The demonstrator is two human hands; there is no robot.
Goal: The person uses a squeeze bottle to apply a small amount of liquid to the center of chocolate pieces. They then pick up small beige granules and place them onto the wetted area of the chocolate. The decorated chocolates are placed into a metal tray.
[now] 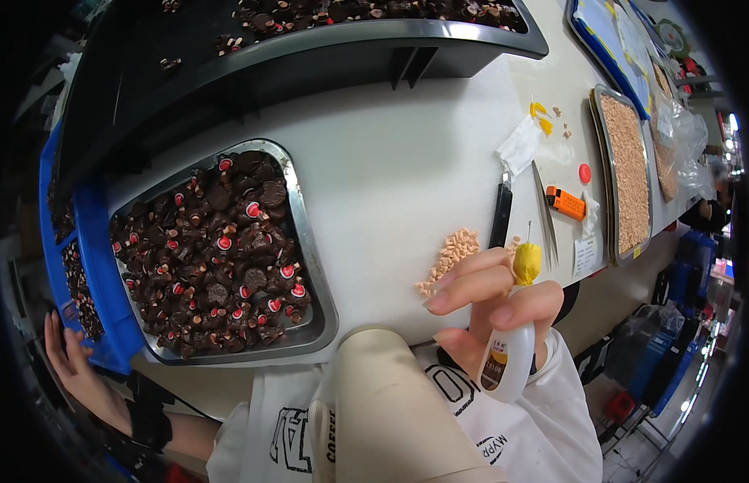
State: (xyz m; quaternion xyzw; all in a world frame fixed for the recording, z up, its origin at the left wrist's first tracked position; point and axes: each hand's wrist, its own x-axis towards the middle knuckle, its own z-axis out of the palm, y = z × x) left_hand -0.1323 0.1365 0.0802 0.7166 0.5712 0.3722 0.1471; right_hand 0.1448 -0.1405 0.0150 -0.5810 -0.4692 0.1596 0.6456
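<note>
My right hand (487, 302) is held just off the near edge of the white table (390, 161), gripping a small white squeeze bottle (507, 362) with a yellow nozzle (526, 262) that ends in a thin needle tip pointing up. Just beyond its fingers lies a small heap of tan pellets (451, 253). My left hand (68, 358) hangs low at the far left, fingers apart, beside the corner of a blue crate (101, 266). It holds nothing. Between the hands sits a metal tray (318, 282) full of dark brown parts with red-and-white tips.
A black-handled tool (500, 217), thin tweezers (545, 217), an orange lighter (566, 203), a red cap (584, 173) and white paper scraps lie right of the pellets. A long tray of tan pellets (628, 173) stands at the right edge. A dark tray (350, 40) overhangs the back.
</note>
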